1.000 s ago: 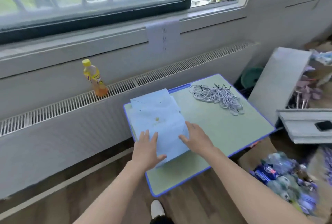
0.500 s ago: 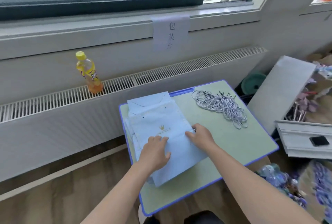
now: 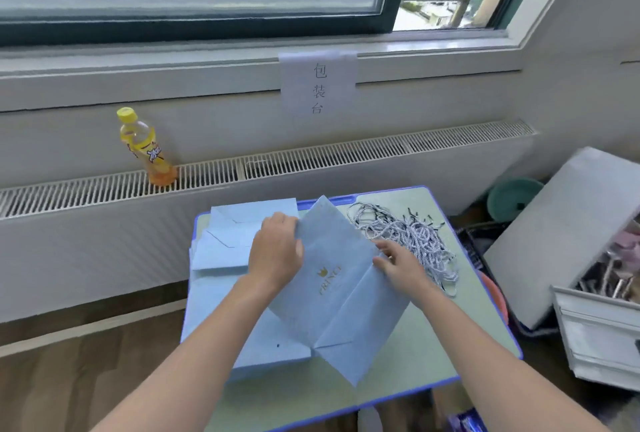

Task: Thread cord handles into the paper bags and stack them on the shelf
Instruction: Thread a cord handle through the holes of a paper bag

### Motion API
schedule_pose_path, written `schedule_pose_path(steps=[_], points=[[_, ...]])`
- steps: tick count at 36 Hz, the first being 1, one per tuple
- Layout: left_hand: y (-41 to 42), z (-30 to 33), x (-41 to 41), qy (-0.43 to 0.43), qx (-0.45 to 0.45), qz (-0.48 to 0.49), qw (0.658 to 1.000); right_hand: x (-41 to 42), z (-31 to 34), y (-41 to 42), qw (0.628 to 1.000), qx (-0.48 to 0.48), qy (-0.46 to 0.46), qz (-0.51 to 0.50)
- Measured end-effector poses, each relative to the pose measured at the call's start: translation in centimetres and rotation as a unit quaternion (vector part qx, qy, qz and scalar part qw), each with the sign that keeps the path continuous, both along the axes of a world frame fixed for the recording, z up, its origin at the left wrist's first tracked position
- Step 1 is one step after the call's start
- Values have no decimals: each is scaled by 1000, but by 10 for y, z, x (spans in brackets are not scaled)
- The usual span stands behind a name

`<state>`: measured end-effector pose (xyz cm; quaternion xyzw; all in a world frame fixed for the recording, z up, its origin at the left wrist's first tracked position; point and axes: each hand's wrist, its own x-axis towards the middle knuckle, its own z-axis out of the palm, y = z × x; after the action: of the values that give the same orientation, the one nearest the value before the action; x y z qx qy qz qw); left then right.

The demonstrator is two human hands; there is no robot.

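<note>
A flat light-blue paper bag [image 3: 332, 289] with a gold crown logo is lifted and turned diagonally over the small green table [image 3: 429, 334]. My left hand [image 3: 277, 251] grips its upper left edge. My right hand [image 3: 394, 263] pinches its right edge. Under and left of it lies a stack of flat blue bags [image 3: 235, 241]. A heap of grey-white cord handles [image 3: 412, 241] lies at the table's far right, just beyond my right hand.
A yellow drink bottle [image 3: 147, 149] stands on the radiator grille shelf [image 3: 311, 161] under the window. A paper sign [image 3: 318, 83] hangs from the sill. A grey board [image 3: 561, 234], a teal basin [image 3: 512, 197] and a white drawer unit [image 3: 602, 327] crowd the right.
Both hands went from pressing on the stack to gripping the top bag, which is now lifted off, rotated diagonally and shifted right toward the cords. The camera moved closer.
</note>
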<state>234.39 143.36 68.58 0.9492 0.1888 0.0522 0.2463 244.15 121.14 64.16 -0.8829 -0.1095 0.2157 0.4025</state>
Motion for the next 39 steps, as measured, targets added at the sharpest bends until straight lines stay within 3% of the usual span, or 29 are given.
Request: schedule_pose_path(steps=[3,10,16,24,28,34,39], points=[[-35,3,12,-12,-10,28,999,17,-11,-27,1000,-14,-4,27],[-85,3,28,108,-41,75,990,42,-34,-56,989,-47,-26,140],[-89,-6,5,128,-105,166,972,59,-47,-50,985,-38,-54,160],[-92,-15,-7,103,-181,203,957,91,-72,-3,956,-117,-128,237],[-90,-21,-13,93,-224,210,947,101,-87,16,931,-196,-187,247],[-84,-27,-26,116,-267,211,933,108,-98,26,927,-253,-183,206],[-84,-28,-30,122,-274,204,932,103,-85,19,955,-165,-161,188]])
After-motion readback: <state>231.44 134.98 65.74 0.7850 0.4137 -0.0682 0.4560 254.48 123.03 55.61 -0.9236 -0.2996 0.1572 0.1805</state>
